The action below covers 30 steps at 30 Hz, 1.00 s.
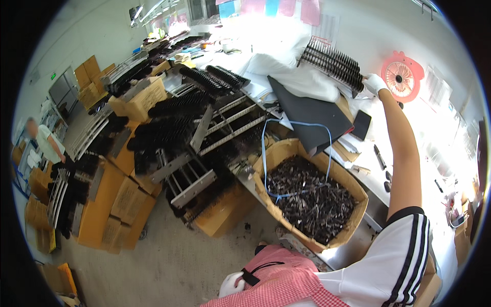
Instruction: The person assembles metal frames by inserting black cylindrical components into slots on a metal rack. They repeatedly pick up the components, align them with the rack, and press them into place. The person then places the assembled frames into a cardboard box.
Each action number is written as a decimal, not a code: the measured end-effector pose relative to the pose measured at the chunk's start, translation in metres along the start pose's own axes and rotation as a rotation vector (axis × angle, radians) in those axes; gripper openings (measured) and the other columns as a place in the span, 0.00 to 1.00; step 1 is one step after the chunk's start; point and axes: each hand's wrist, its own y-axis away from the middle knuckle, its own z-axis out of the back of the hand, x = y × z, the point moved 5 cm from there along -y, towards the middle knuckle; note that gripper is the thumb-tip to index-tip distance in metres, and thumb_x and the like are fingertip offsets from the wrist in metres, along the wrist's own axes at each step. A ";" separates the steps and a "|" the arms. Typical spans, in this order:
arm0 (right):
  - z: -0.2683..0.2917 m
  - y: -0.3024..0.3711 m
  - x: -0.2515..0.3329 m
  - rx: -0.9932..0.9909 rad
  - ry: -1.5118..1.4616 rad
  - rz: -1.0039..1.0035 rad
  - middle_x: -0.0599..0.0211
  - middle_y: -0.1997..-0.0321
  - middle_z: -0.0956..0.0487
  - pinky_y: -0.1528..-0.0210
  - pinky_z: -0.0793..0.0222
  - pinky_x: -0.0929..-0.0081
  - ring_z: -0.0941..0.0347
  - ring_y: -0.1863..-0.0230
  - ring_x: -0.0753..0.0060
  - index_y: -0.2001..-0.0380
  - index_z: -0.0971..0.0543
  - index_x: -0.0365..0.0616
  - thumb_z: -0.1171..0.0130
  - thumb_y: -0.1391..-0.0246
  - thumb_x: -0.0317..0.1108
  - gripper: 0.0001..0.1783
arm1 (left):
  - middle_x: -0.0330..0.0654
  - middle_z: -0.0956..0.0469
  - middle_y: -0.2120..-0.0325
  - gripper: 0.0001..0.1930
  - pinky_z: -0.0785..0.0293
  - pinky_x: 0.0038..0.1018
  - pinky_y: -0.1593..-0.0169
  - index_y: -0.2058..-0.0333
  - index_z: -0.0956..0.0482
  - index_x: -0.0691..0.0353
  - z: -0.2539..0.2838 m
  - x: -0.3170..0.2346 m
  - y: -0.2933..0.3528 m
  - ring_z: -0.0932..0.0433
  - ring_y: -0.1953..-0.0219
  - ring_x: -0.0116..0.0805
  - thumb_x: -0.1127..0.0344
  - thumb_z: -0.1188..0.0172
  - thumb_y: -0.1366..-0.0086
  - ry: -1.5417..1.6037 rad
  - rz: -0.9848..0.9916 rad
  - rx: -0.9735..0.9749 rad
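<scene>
A long rack of black bristle-like pins (331,64), set in close parallel rows on a rigid frame, is seen lying tilted on rumpled white sheeting at the far side of the white desk (409,153). Its right end is gripped by the right hand (375,83), which is covered by a white glove; the fingers are curled shut around that end, with the rest of the rack stretching away to the left of them. The arm is stretched out bare from a white sleeve with black stripes. The left hand (232,284), also gloved in white, is held low beside a pink checked apron, and whether its fingers are closed on anything cannot be told. Nearer, an open cardboard box (286,153) is filled with small dark metal pieces, with a blue strap looped across them. More pin racks are stacked on brown cartons (115,204) to the left.
</scene>
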 end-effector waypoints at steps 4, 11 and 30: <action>-0.105 -0.077 -0.152 0.018 0.539 0.035 0.46 0.68 0.17 0.57 0.23 0.56 0.18 0.61 0.48 0.69 0.15 0.39 0.47 0.46 0.35 0.14 | 0.54 0.23 0.50 0.22 0.29 0.36 0.41 0.45 0.25 0.66 0.001 0.087 -0.026 0.23 0.47 0.44 0.60 0.42 0.33 0.055 0.402 0.040; -0.227 -0.128 -0.295 0.076 0.306 -0.092 0.64 0.65 0.19 0.61 0.25 0.65 0.23 0.65 0.64 0.59 0.21 0.46 0.47 0.41 0.30 0.09 | 0.49 0.19 0.52 0.22 0.26 0.33 0.44 0.46 0.23 0.64 -0.009 0.065 -0.062 0.20 0.50 0.40 0.58 0.42 0.34 0.081 0.614 -0.037; -0.298 -0.091 -0.263 0.131 -0.318 -0.656 0.61 0.56 0.23 0.54 0.25 0.63 0.26 0.56 0.61 0.53 0.25 0.45 0.46 0.40 0.35 0.13 | 0.54 0.21 0.48 0.32 0.31 0.32 0.40 0.44 0.23 0.63 -0.006 0.134 -0.027 0.24 0.44 0.48 0.43 0.43 0.38 -0.018 0.990 0.106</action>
